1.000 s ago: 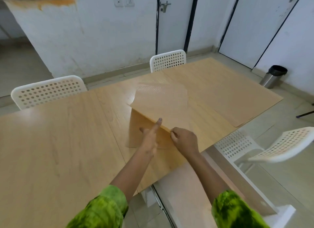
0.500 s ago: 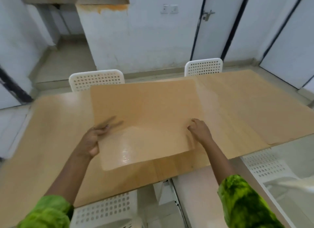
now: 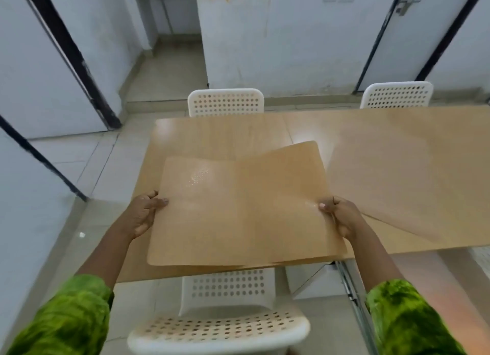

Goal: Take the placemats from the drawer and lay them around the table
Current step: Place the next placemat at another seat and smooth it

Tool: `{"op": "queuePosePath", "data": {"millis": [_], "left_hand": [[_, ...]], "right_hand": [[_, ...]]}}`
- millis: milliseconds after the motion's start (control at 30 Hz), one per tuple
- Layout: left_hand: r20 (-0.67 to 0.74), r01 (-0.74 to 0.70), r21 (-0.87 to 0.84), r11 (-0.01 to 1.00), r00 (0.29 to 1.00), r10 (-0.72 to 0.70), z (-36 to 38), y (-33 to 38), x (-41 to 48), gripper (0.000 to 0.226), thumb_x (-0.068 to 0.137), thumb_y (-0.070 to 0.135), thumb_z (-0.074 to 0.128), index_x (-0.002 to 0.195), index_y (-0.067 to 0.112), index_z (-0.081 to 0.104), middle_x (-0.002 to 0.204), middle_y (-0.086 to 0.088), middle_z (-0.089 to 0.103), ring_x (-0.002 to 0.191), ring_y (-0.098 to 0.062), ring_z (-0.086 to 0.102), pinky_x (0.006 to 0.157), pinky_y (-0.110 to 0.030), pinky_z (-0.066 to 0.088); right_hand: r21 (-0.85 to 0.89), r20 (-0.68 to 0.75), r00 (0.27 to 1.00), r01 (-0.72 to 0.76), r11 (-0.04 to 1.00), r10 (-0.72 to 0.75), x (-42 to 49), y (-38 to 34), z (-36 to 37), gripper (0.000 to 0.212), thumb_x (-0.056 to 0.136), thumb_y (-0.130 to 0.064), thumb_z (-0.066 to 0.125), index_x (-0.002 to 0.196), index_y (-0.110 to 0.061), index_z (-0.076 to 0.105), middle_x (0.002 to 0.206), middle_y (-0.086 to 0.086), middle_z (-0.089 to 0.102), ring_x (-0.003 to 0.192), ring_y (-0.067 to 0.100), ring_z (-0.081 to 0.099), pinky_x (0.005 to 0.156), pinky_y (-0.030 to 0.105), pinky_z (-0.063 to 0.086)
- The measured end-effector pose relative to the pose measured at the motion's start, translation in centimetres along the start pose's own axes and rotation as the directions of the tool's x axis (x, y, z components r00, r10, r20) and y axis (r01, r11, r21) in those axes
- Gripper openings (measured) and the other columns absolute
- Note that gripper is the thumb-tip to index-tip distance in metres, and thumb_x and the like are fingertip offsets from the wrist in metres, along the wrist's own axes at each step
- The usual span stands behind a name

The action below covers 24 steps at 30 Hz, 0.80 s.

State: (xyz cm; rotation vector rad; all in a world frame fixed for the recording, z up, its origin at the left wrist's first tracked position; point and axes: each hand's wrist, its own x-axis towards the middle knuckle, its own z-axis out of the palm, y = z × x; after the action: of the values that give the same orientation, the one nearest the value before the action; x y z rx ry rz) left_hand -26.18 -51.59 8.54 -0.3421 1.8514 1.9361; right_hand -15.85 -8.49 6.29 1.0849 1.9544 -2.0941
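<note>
Head view: left hand (image 3: 140,217) and right hand (image 3: 342,217) each pinch an edge of a tan placemat (image 3: 244,209) above the wooden table (image 3: 217,132); white perforated chairs (image 3: 225,103) and pale tiled floor (image 3: 92,164) surround it.

Single head cam, looks fwd and down, close above table (image 3: 212,132) edge, wide-angle, facing far wall.

You're in a plain dining room. A wooden table (image 3: 217,132), white perforated chairs (image 3: 226,102), tiled floor (image 3: 164,73) and whitewashed walls (image 3: 305,50) show it.
</note>
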Motion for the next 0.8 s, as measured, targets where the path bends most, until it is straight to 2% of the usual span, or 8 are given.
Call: {"op": "queuePosePath", "data": {"millis": [100,200,267,300,367,433,567,800], "left_hand": [[-0.090,0.064,0.182,0.981,0.995,-0.048,-2.2,-2.0,0.6,0.039,0.084,-0.008,0.052,0.121,0.004,0.051,0.112,-0.020,0.062,0.087,-0.029,0.060,0.074,-0.041,0.054],[-0.221,0.079,0.442,0.894,0.975,0.023,-2.7,-3.2,0.2,0.036,0.082,-0.005,0.054,0.116,0.006,0.054,0.109,-0.016,0.063,0.084,-0.027,0.059,0.068,-0.033,0.049],[-0.233,0.045,0.522,0.852,0.968,0.092,-2.7,-3.9,0.1,0.039,0.080,-0.003,0.052,0.118,0.007,0.055,0.105,-0.012,0.063,0.087,-0.028,0.059,0.071,-0.035,0.048],[-0.232,0.027,0.560,0.828,0.964,0.126,-2.7,-4.2,0.1,0.040,0.080,-0.002,0.051,0.118,0.009,0.056,0.102,-0.009,0.063,0.087,-0.027,0.058,0.070,-0.034,0.046],[-0.234,0.015,0.663,0.749,0.954,0.188,-2.8,-4.4,0.3,0.039,0.079,0.001,0.050,0.116,0.010,0.057,0.101,-0.009,0.061,0.086,-0.028,0.056,0.066,-0.033,0.042],[-0.251,0.056,0.761,0.647,0.944,0.213,-2.9,-4.7,0.7,0.035,0.081,0.007,0.050,0.116,0.006,0.056,0.111,-0.016,0.056,0.093,-0.033,0.055,0.073,-0.037,0.044],[-0.287,0.155,0.862,0.483,0.934,0.211,-2.6,-5.1,1.0,0.034,0.086,0.015,0.052,0.118,0.002,0.052,0.120,-0.021,0.044,0.105,-0.038,0.052,0.085,-0.042,0.044],[-0.344,0.235,0.893,0.383,0.906,0.247,-1.8,-4.9,1.2,0.025,0.087,0.012,0.048,0.107,-0.002,0.053,0.122,-0.022,0.041,0.111,-0.040,0.041,0.086,-0.045,0.043]], "right_hand": [[-0.058,-0.049,0.998,0.021,0.998,-0.024,-0.4,0.9,2.9,0.011,0.085,0.001,0.058,0.087,-0.008,0.063,0.086,0.009,0.064,0.070,0.022,0.059,0.064,0.032,0.050],[-0.208,-0.130,0.985,0.083,0.975,-0.112,-0.3,1.2,4.6,0.010,0.084,0.000,0.059,0.085,-0.009,0.063,0.086,0.012,0.062,0.073,0.024,0.056,0.070,0.033,0.048],[-0.340,-0.167,0.974,0.088,0.936,-0.152,-0.1,1.4,5.4,0.006,0.082,-0.003,0.059,0.081,-0.009,0.060,0.089,0.016,0.060,0.079,0.025,0.054,0.070,0.033,0.043],[-0.397,-0.175,0.971,0.082,0.914,-0.163,-0.1,1.4,5.7,0.007,0.082,-0.004,0.058,0.086,-0.009,0.060,0.092,0.016,0.057,0.083,0.026,0.053,0.070,0.033,0.041],[-0.491,-0.200,0.966,0.048,0.870,-0.166,-0.1,1.5,6.4,0.032,0.084,-0.005,0.058,0.116,-0.007,0.057,0.108,0.012,0.055,0.101,0.032,0.054,0.079,0.035,0.043],[-0.576,-0.238,0.952,0.022,0.817,-0.193,-0.3,1.6,6.8,0.046,0.085,-0.006,0.058,0.129,0.000,0.046,0.126,0.018,0.053,0.115,0.037,0.050,0.087,0.039,0.043],[-0.655,-0.293,0.937,-0.052,0.754,-0.190,-0.5,1.7,7.3,0.049,0.083,-0.009,0.061,0.128,0.001,0.046,0.130,0.022,0.047,0.115,0.039,0.049,0.086,0.040,0.043],[-0.714,-0.362,0.920,-0.168,0.680,-0.152,-0.7,1.5,7.9,0.048,0.081,-0.019,0.062,0.124,-0.001,0.047,0.129,0.021,0.043,0.121,0.037,0.037,0.090,0.042,0.042]]}}
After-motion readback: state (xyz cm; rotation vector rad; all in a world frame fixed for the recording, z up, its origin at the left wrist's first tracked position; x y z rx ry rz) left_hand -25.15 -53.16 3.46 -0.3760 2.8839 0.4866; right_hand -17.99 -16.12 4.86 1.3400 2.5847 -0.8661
